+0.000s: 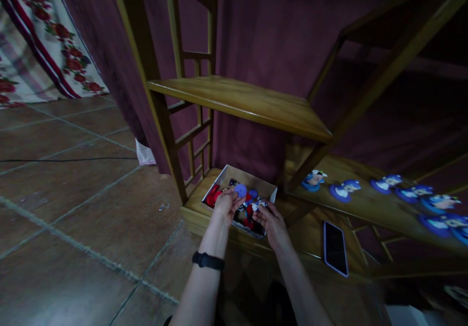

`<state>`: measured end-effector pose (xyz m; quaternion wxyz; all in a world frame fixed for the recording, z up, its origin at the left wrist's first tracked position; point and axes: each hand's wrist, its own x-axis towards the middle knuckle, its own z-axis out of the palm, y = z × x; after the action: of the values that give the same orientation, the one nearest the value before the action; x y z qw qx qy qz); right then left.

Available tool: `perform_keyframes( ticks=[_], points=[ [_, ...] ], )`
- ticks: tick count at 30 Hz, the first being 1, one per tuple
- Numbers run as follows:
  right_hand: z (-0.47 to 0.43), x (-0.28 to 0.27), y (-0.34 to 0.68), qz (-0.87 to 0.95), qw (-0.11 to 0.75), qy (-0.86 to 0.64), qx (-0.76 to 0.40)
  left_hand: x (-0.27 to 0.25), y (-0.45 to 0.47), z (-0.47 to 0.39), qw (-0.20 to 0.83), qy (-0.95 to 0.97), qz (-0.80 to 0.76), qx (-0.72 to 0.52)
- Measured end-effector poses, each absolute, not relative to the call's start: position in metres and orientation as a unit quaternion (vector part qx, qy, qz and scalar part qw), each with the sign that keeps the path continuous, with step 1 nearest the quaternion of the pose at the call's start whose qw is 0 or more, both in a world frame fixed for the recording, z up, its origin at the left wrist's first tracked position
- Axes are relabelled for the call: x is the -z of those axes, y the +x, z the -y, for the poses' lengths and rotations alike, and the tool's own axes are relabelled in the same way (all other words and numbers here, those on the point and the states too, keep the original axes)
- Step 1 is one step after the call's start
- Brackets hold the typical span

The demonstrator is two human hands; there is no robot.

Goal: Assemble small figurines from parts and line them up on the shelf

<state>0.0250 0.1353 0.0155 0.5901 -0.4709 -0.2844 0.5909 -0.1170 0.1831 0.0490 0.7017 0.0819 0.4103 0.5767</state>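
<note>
A shallow cardboard box [256, 179] stands on the low wooden shelf, with red, black and purple pieces jumbled inside. Over its middle, my left hand [225, 205] pinches a round purple base [240, 190] between thumb and fingers. My right hand [270, 221], at the box's right side, has its fingers closed on a small white-and-purple figurine [259, 205]. Red pieces [212, 195] lie at the box's left end, beside my left hand. Another purple disc [252, 193] shows between the hands. My fingers partly cover the contents.
On the raised shelf to the right stand several small figurines [344, 189] on round blue or purple bases. A phone [335, 248] lies on the lower shelf. Above the box juts a wooden shelf board [241, 99]. A cable [69, 160] crosses the tiled floor at left.
</note>
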Motion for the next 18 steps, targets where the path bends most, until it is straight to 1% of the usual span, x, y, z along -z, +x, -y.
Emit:
perform_keyframes(
  ticks=[3,6,15,18],
  points=[
    [-0.144,-0.021,0.027,0.284,0.622,-0.466,-0.562,-0.046,-0.104,-0.18,0.713,0.108,-0.407,-0.561],
    [-0.15,-0.019,0.028,0.289,0.629,-0.468,-0.549,-0.045,-0.095,-0.177,0.717,0.135,-0.408,-0.548],
    [-0.157,-0.015,0.032,0.324,0.614,-0.523,-0.494,-0.042,-0.087,-0.175,0.716,0.184,-0.422,-0.524],
    [-0.159,-0.008,0.032,0.36,0.602,-0.537,-0.468,-0.041,-0.087,-0.173,0.713,0.202,-0.42,-0.523]
  ],
)
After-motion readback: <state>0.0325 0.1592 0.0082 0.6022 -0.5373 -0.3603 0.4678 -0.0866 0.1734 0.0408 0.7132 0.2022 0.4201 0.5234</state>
